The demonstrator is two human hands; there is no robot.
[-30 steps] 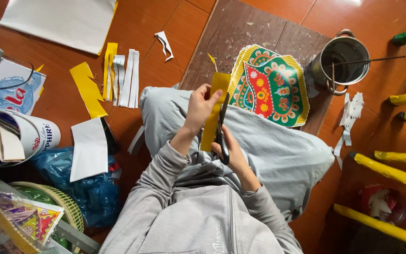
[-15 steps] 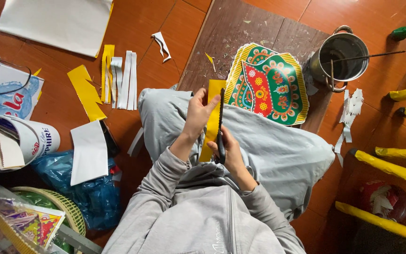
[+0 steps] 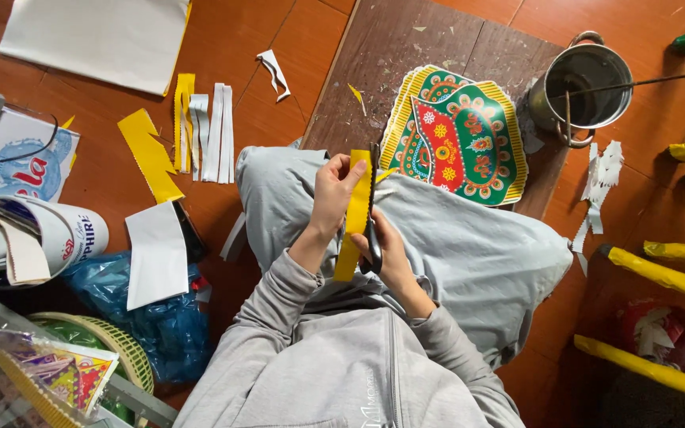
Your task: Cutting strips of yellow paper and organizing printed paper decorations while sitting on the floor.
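Two hands at work over the lap, seen from above. Left hand (image 3: 333, 190) pinches the top of a yellow strip (image 3: 354, 214), fingers curled round its left edge, thumb on the face. Strip stands roughly upright between the hands, its lower end reaching past the left wrist. Right hand (image 3: 386, 250) is wrapped round the handles of dark scissors (image 3: 373, 206), just right of the strip; the blades run up along the strip's right edge, which looks zigzag. How far the blades gape cannot be told.

The person sits on the floor (image 3: 279, 47), red tile, grey trousers and grey zip top.

Beyond the hands, on a dark board (image 3: 406, 47): a stack of ornate prints (image 3: 457, 139) in green, red and yellow, scalloped rim, lying flat just past the right hand. Further right, a steel pot (image 3: 584, 83) with a thin stick across its mouth. White cut scraps (image 3: 600, 178) lie on the floor below the pot.

Left of the hands: a yellow offcut (image 3: 148, 154) with jagged edge, then a row of white and yellow strips (image 3: 204, 127) side by side. A large white sheet (image 3: 97, 36) lies far beyond these. Nearer the left elbow, a white card (image 3: 156, 254) rests on a blue bag (image 3: 160, 325).

Far right: several yellow-wrapped sticks (image 3: 663, 273) lie well apart from the hands.
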